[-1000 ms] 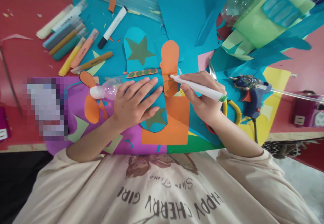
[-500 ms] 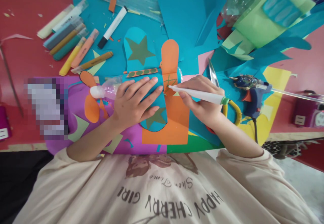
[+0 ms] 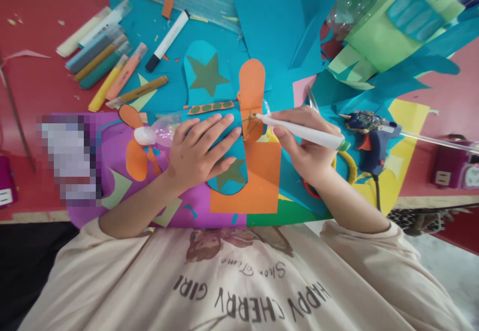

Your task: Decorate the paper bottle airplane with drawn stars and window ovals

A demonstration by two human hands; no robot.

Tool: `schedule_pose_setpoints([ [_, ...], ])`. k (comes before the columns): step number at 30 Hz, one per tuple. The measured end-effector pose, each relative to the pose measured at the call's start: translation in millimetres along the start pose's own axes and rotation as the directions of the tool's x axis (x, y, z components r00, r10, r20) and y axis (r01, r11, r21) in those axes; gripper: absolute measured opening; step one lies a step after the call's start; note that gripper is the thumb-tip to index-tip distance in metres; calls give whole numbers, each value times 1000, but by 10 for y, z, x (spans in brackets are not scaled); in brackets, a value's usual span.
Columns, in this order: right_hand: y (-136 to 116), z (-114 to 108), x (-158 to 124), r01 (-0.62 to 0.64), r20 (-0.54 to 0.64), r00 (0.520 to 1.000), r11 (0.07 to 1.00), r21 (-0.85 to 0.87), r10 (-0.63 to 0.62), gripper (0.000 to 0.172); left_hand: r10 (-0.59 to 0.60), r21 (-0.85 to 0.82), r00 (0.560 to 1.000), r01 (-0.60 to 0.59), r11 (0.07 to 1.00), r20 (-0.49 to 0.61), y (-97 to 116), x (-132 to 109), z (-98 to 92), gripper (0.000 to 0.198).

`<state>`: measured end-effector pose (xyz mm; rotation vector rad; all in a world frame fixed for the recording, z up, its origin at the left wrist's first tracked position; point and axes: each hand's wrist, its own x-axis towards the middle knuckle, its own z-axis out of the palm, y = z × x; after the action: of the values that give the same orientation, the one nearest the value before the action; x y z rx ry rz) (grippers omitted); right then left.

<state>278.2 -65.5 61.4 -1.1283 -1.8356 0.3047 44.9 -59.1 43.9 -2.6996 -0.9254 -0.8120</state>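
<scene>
My left hand [image 3: 204, 151] lies flat with spread fingers on a plastic bottle wrapped in blue paper, a model plane [image 3: 232, 144]. The plane has blue wings with dark green stars [image 3: 208, 74], and an orange propeller [image 3: 135, 159] sits by its white cap. My right hand [image 3: 309, 144] is closed around a white marker [image 3: 303, 132] with a green end. The marker's tip is at the orange tail piece [image 3: 251, 84], where green lines form part of a star. Orange paper [image 3: 262, 176] lies beneath the plane's tail end.
Several markers [image 3: 112, 61] lie at the upper left, with a black-capped marker [image 3: 167, 41] beside them. A glue gun [image 3: 374, 136] rests at right on yellow paper. Yellow-handled scissors [image 3: 351, 166] lie partly under my right hand. Blue paper sheets [image 3: 277, 21] cover the back.
My right hand and the marker have shifted slightly right, and the tip has moved up on the orange piece. Another green line shows there. My left hand has stayed put.
</scene>
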Motion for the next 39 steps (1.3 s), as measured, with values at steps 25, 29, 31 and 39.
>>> schedule_pose_setpoints([
  [25, 38, 5, 6, 70, 26, 997, 998, 0, -70, 13, -101, -134, 984, 120, 984, 145, -15, -75, 21, 47],
  [29, 47, 4, 8, 96, 23, 995, 995, -13, -96, 10, -74, -72, 990, 83, 994, 120, -16, -74, 21, 48],
  [31, 55, 8, 9, 114, 13, 993, 993, -12, -114, 10, -49, -37, 996, 52, 998, 76, -14, -47, 14, 47],
  [39, 81, 17, 15, 143, -6, 990, 990, -6, -143, 9, -38, -4, 995, 39, 999, 92, -20, -31, 2, 47],
])
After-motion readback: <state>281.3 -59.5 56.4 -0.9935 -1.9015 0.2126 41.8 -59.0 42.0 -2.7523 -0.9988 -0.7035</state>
